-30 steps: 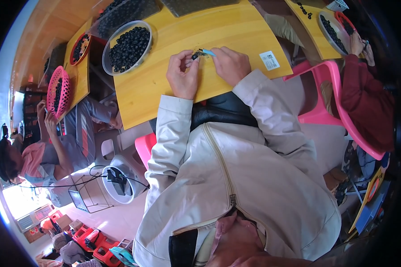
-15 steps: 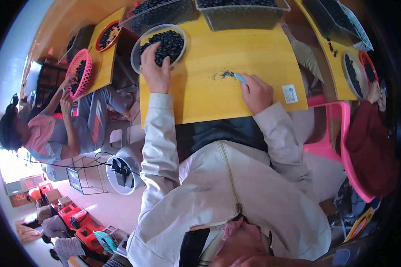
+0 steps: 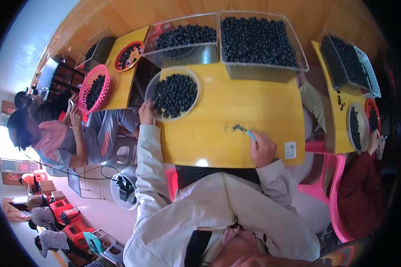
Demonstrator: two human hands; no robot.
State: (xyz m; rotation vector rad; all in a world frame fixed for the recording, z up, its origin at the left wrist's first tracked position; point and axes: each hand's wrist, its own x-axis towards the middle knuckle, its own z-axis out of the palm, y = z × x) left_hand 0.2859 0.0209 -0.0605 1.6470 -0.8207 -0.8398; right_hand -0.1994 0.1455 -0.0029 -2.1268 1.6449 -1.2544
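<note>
On the yellow table a translucent round bowl (image 3: 193, 107) holds a heap of small, shiny, round black pieces (image 3: 173, 94). My left hand (image 3: 146, 112) is at the bowl's near left edge, its fingers closed on the rim. My right hand (image 3: 263, 150) grips a slim tool with a light blue handle (image 3: 252, 135), held low over the tabletop. By the tool's tip lies a small scatter of dark crumbs (image 3: 239, 128). The tool's working end is too small to make out.
Two clear bins, one at the back left (image 3: 187, 55) and one at the back right (image 3: 265, 71), hold many black pieces. A white label (image 3: 290, 150) sticks to the table (image 3: 218, 153). People work at tables on both sides, with a pink basket (image 3: 83, 91) at left and a pink chair (image 3: 334, 196) at right.
My left hand has come out from over the black pieces to the bowl's near left rim. My right hand still holds the blue tool by the crumbs. The view has shifted, showing more of the bins.
</note>
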